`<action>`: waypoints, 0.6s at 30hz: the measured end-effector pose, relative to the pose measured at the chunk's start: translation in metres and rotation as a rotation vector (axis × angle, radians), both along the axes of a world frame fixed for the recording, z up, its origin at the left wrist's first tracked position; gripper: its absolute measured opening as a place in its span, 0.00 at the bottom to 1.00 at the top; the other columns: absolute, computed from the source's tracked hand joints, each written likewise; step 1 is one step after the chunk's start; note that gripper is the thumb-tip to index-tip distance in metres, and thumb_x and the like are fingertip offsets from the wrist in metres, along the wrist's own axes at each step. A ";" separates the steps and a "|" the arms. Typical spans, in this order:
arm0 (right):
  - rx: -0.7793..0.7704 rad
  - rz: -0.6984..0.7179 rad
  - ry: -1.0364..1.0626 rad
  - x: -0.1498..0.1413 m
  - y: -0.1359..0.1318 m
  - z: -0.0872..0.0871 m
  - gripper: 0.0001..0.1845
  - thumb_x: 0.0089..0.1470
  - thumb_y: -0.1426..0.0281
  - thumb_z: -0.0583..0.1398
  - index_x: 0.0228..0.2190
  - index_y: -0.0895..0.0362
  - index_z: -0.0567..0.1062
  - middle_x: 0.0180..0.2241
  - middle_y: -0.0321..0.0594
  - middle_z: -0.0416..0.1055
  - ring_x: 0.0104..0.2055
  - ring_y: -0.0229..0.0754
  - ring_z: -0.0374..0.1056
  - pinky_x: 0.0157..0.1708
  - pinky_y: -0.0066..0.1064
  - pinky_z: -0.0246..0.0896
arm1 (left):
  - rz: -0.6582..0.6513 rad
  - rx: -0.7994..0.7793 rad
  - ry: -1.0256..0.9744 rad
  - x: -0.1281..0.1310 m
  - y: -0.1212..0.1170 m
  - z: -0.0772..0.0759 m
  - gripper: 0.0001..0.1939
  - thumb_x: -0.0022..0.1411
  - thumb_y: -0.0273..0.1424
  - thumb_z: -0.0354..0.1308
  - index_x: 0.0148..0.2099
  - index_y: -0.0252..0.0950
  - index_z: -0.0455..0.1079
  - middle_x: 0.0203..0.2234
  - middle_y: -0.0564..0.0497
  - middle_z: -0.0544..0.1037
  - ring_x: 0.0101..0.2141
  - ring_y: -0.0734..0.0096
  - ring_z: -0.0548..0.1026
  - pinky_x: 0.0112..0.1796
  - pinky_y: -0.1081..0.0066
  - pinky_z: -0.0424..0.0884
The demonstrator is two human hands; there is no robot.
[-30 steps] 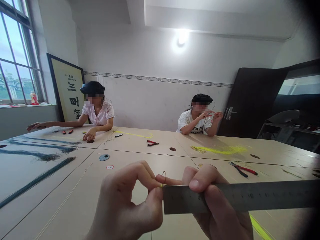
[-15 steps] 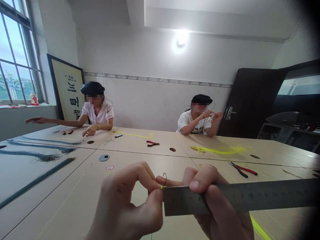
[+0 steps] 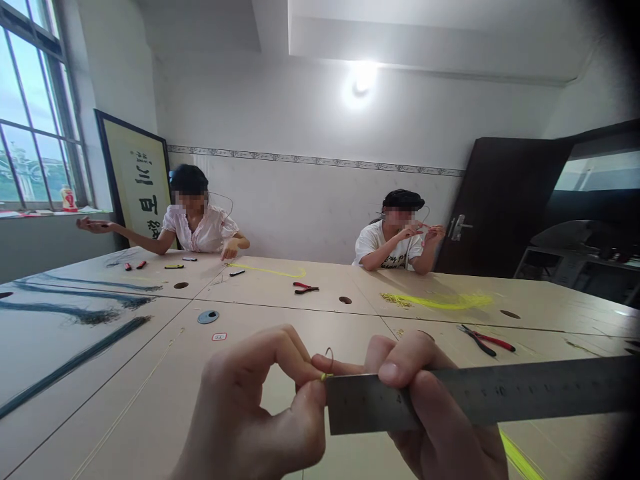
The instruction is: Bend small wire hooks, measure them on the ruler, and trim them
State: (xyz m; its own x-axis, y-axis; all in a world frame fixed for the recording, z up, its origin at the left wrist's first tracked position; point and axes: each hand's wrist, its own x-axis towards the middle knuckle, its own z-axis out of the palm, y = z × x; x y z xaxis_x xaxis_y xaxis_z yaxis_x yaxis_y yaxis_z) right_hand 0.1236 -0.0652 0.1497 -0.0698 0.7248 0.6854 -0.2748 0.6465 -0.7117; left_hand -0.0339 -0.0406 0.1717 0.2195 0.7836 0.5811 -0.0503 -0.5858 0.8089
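One yellow-knotted loop [image 3: 327, 377] is still being pinched by the left grip [image 3: 243, 393] beside a ruler [image 3: 510, 392] being clasped by the right grip [image 3: 440, 407], seemingly keeping alignment.

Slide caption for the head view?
Right hand grips a metal ruler; left hand holds a small hook at its end.

Count two foreground hands [image 3: 245, 407] [image 3: 440, 413], one steel ruler [image 3: 500, 393] and two co-workers [image 3: 197, 230] [image 3: 385, 243]. Add two plainly seen pairs of pliers [image 3: 493, 340] [image 3: 306, 289], four blue strand bundles [image 3: 75, 369], three yellow bundles [image 3: 450, 302], one grey disc [image 3: 204, 318], one red-edged label [image 3: 219, 337] and one lit lamp [image 3: 363, 80]
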 end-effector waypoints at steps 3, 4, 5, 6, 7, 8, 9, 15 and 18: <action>0.005 -0.016 -0.011 0.001 0.001 0.000 0.11 0.61 0.61 0.53 0.33 0.46 0.75 0.26 0.33 0.63 0.29 0.38 0.60 0.33 0.30 0.61 | 0.036 -0.042 -0.058 0.000 0.000 0.000 0.08 0.44 0.25 0.55 0.16 0.39 0.64 0.18 0.57 0.76 0.23 0.72 0.75 0.25 0.76 0.70; 0.006 -0.014 -0.014 0.001 0.001 0.000 0.11 0.61 0.61 0.53 0.33 0.46 0.75 0.26 0.33 0.63 0.28 0.38 0.59 0.32 0.30 0.61 | 0.036 -0.047 -0.063 0.000 0.000 0.001 0.08 0.43 0.25 0.55 0.16 0.39 0.64 0.18 0.57 0.75 0.22 0.73 0.74 0.25 0.76 0.70; 0.003 -0.013 -0.015 0.001 0.002 0.000 0.11 0.62 0.61 0.53 0.33 0.46 0.75 0.26 0.33 0.63 0.28 0.38 0.58 0.32 0.30 0.61 | 0.033 -0.040 -0.059 0.000 0.000 0.001 0.08 0.44 0.24 0.55 0.17 0.39 0.64 0.18 0.57 0.76 0.23 0.73 0.75 0.25 0.76 0.70; 0.004 -0.008 -0.015 0.001 0.002 0.000 0.11 0.62 0.61 0.53 0.33 0.47 0.75 0.25 0.33 0.62 0.27 0.37 0.57 0.32 0.30 0.60 | 0.015 -0.020 -0.040 0.000 0.001 0.001 0.08 0.44 0.24 0.55 0.17 0.39 0.64 0.18 0.57 0.76 0.23 0.73 0.75 0.25 0.77 0.70; 0.006 0.003 -0.015 0.001 0.001 0.000 0.11 0.62 0.61 0.53 0.33 0.47 0.75 0.25 0.33 0.62 0.27 0.37 0.56 0.32 0.30 0.60 | 0.001 0.002 -0.023 0.000 0.002 0.001 0.08 0.44 0.23 0.55 0.17 0.39 0.65 0.19 0.58 0.77 0.23 0.73 0.75 0.26 0.77 0.71; 0.004 0.014 -0.014 0.000 0.001 -0.001 0.11 0.62 0.61 0.53 0.34 0.47 0.75 0.25 0.33 0.62 0.27 0.37 0.57 0.32 0.30 0.60 | -0.003 0.019 -0.013 0.000 0.002 0.001 0.09 0.45 0.23 0.54 0.17 0.39 0.65 0.19 0.58 0.77 0.23 0.74 0.75 0.26 0.78 0.71; 0.003 0.021 -0.012 0.000 0.001 -0.001 0.11 0.62 0.61 0.53 0.34 0.47 0.75 0.25 0.33 0.62 0.27 0.37 0.57 0.32 0.30 0.60 | 0.002 0.024 -0.016 -0.001 0.003 0.000 0.09 0.45 0.22 0.54 0.18 0.39 0.65 0.19 0.59 0.77 0.23 0.75 0.75 0.26 0.79 0.71; -0.009 0.000 0.001 0.000 -0.001 -0.001 0.11 0.61 0.61 0.54 0.33 0.47 0.75 0.28 0.33 0.65 0.30 0.37 0.60 0.32 0.28 0.60 | -0.033 0.049 0.000 -0.003 0.004 -0.001 0.10 0.47 0.21 0.54 0.19 0.39 0.66 0.21 0.60 0.78 0.25 0.77 0.77 0.28 0.81 0.73; -0.018 -0.015 0.017 -0.001 -0.001 0.000 0.11 0.61 0.61 0.54 0.32 0.47 0.75 0.28 0.33 0.66 0.30 0.37 0.59 0.32 0.27 0.60 | -0.041 0.053 -0.008 -0.003 0.004 -0.002 0.11 0.47 0.21 0.54 0.18 0.39 0.66 0.20 0.61 0.77 0.25 0.77 0.76 0.28 0.81 0.73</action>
